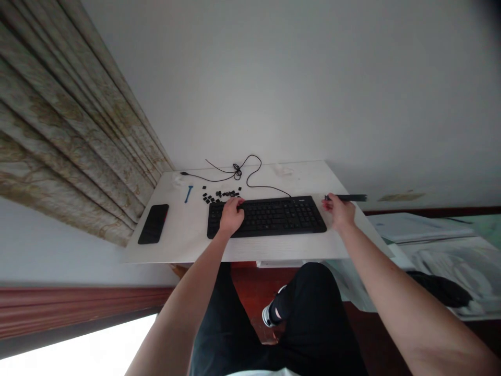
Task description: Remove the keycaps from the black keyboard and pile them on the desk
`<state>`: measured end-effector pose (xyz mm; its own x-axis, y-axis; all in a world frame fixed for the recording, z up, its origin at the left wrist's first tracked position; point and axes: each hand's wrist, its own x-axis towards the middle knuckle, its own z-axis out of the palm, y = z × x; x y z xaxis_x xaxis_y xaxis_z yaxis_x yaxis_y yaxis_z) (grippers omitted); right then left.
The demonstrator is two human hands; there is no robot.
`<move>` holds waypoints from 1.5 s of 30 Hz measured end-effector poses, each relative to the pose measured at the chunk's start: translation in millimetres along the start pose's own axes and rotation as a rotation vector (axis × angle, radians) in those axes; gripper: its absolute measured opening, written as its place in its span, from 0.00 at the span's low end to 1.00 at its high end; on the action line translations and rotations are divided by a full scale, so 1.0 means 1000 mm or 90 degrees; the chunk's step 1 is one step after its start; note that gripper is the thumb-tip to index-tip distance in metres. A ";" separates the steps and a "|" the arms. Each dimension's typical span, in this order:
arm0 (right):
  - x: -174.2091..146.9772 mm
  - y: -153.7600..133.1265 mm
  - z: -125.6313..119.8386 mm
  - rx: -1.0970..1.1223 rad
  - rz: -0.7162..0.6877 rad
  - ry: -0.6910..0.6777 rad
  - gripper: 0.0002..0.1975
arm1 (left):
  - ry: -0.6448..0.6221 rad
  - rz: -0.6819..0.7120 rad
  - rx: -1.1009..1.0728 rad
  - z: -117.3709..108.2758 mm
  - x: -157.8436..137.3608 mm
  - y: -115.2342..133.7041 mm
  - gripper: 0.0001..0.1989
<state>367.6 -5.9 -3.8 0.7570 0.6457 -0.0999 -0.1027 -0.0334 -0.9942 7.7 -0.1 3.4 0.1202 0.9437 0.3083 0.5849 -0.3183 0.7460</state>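
A black keyboard (279, 215) lies flat on the white table. Over its left part rests my left hand (232, 214), fingers curled down onto the keys near the back edge; the fingertips are partly hidden. Just past the keyboard's right end, my right hand (340, 209) is closed around a slim black brush (355, 198). The brush lies sideways, its wider end pointing right and a short dark tip showing left of the fingers. Behind the keyboard's left side, several loose black keycaps (213, 199) are scattered.
A blue tool (189, 194) lies left of the keycaps, and a black phone (154, 224) near the table's left edge. The keyboard's cable (237, 171) runs tangled along the back by the wall. A patterned curtain (78, 120) hangs at left; plastic-wrapped things (450, 261) stand at right.
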 end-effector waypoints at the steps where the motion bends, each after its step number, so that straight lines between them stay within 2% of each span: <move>1: -0.006 -0.005 0.005 -0.010 -0.005 -0.001 0.07 | 0.006 -0.004 -0.001 0.000 0.000 0.000 0.20; 3: -0.024 -0.017 0.020 -0.030 -0.042 -0.038 0.07 | 0.013 -0.010 -0.009 0.001 0.000 -0.001 0.20; 4: -0.036 -0.023 0.030 -0.038 -0.062 -0.085 0.08 | 0.017 -0.013 -0.017 0.002 0.000 -0.002 0.20; 8: -0.095 -0.043 0.083 -0.100 -0.106 -0.347 0.11 | 0.044 -0.033 -0.061 0.002 0.000 -0.006 0.22; 10: -0.121 -0.048 0.108 -0.170 -0.121 -0.442 0.10 | 0.049 -0.036 -0.064 0.001 0.000 -0.007 0.23; 14: -0.148 -0.049 0.141 -0.310 -0.158 -0.548 0.10 | 0.010 -0.002 -0.009 -0.002 0.000 -0.004 0.23; 18: -0.153 -0.048 0.154 -0.438 -0.248 -0.542 0.11 | -0.036 0.038 0.066 -0.003 0.001 0.001 0.15; 22: -0.154 -0.051 0.155 -0.515 -0.330 -0.506 0.10 | -0.040 0.033 0.089 -0.001 0.003 0.000 0.08; 29: -0.158 -0.048 0.154 -0.518 -0.318 -0.538 0.09 | -0.033 0.013 0.072 0.001 0.003 -0.003 0.08; 37: -0.159 -0.047 0.162 -0.580 -0.386 -0.558 0.06 | -0.078 0.018 0.159 -0.002 0.003 0.002 0.07; 41: -0.158 -0.040 0.154 -0.536 -0.409 -0.590 0.04 | -0.108 0.015 0.210 -0.003 0.003 0.006 0.06; 45: -0.160 -0.025 0.138 -0.407 -0.421 -0.610 0.05 | -0.129 0.036 0.225 -0.003 0.002 0.006 0.09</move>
<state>160.2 -3.0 42.5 -0.2322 0.9493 0.2119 0.6258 0.3126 -0.7146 9.1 -0.9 10.3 0.2956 0.9354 0.1942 0.8080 -0.3533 0.4715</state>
